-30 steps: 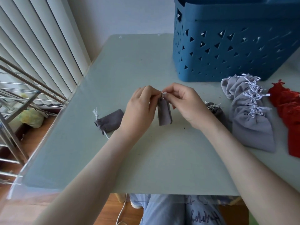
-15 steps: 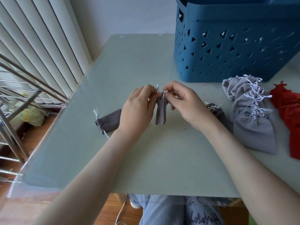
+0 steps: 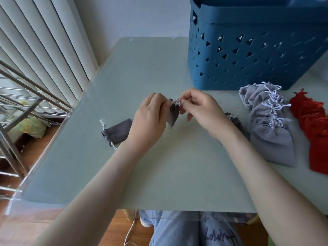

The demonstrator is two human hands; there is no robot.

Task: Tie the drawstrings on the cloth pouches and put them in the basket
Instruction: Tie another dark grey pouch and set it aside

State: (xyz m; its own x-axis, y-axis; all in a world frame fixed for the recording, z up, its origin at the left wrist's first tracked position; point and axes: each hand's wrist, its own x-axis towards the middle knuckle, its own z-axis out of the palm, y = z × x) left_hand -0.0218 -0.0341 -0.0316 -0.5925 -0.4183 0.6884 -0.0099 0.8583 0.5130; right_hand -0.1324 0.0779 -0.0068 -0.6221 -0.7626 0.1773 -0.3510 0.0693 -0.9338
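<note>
Mid-task view of drawstring tying. Small dark grey pouch (image 3: 173, 113) hanging between the two sets of fingertips, neck gathered, white drawstrings (image 3: 176, 101) bunched just above the fabric. Left hand (image 3: 150, 118) with fingers curled nearly closed, thumb and forefinger pinching at the neck from one side; right hand (image 3: 204, 110) pinching a cord end from the other, its lower fingers spread loosely below. Knot judged in progress, not yet confirmed finished. Second dark pouch (image 3: 118, 131) flat on the table (image 3: 168, 174) just outside the left fingers, cords apparently tied, awaiting transfer. Third dark pouch (image 3: 233, 119) partly hidden behind the right wrist. Light grey pouches (image 3: 269, 128) and red pouches (image 3: 314, 126) stacked well beyond the right fingers, necks gathered; tied or merely drawn, not determinable. Blue basket (image 3: 252, 55) standing beyond the right fingertips, interior hidden, contents unknown. Remaining by estimate: finishing this knot, handling the piles, loading everything.
</note>
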